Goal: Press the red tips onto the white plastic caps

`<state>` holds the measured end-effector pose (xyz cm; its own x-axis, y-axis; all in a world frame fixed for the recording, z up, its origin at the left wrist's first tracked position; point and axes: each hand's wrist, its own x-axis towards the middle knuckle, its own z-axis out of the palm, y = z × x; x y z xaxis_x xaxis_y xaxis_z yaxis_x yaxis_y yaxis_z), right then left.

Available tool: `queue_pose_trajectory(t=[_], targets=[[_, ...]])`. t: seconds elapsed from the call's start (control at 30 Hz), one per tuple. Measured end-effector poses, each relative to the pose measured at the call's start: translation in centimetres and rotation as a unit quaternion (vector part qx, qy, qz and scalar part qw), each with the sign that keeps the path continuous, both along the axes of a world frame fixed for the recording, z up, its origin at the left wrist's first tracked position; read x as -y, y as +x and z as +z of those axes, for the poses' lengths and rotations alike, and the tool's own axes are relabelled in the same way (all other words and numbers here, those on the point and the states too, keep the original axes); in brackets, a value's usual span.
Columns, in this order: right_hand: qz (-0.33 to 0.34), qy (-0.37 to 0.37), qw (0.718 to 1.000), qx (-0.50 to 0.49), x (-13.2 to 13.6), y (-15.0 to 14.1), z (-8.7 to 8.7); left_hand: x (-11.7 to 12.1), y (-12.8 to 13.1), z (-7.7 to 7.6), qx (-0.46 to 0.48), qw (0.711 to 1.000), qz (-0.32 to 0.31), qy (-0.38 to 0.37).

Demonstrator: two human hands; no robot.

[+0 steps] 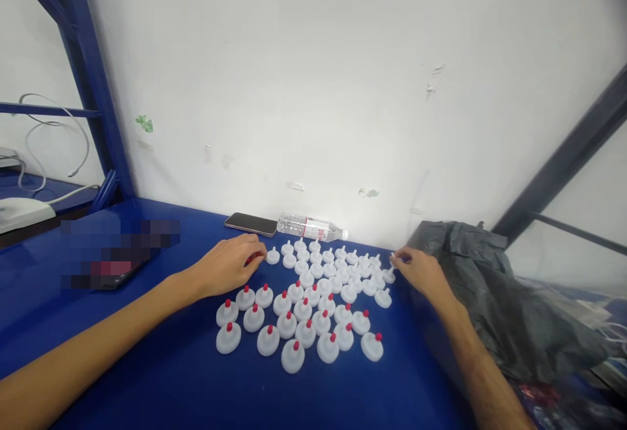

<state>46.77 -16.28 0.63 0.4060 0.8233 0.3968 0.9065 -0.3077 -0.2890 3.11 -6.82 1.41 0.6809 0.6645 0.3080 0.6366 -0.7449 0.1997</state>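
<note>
My left hand rests at the left of a group of white spouted caps. Its fingers are curled together, with a small red tip showing beneath them; how many are in there is hidden. Closest to those fingertips is a plain white spouted cap. At the group's right edge, my right hand pinches the spout of a white spouted cap. The back caps have bare spouts. Several caps in front, such as the white cap with a red tip, stand upright with red tips on their spouts.
Along the wall lie a phone and a clear plastic bottle. A dark device, partly blurred out, is on the left of the blue table. A black plastic bag sits at the right, near a dark slanted frame bar.
</note>
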Motion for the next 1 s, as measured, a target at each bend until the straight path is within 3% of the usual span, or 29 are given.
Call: queue_pose_trajectory(t=[0.27, 0.73, 1.0], targets=[[0.023, -0.028, 0.999, -0.025, 0.1, -0.2, -0.3, -1.2, -0.5, -0.5, -0.013, 0.999, -0.008, -0.045], [0.009, -0.024, 1.0, -0.011, -0.1, 0.6, -0.6, -1.6, -0.8, -1.1, -0.025, 0.998, -0.04, -0.041], [0.01, 0.02, 0.999, 0.03, -0.2, 0.6, -1.0, -1.8, -0.9, -1.1, -0.03, 0.998, -0.045, -0.034]])
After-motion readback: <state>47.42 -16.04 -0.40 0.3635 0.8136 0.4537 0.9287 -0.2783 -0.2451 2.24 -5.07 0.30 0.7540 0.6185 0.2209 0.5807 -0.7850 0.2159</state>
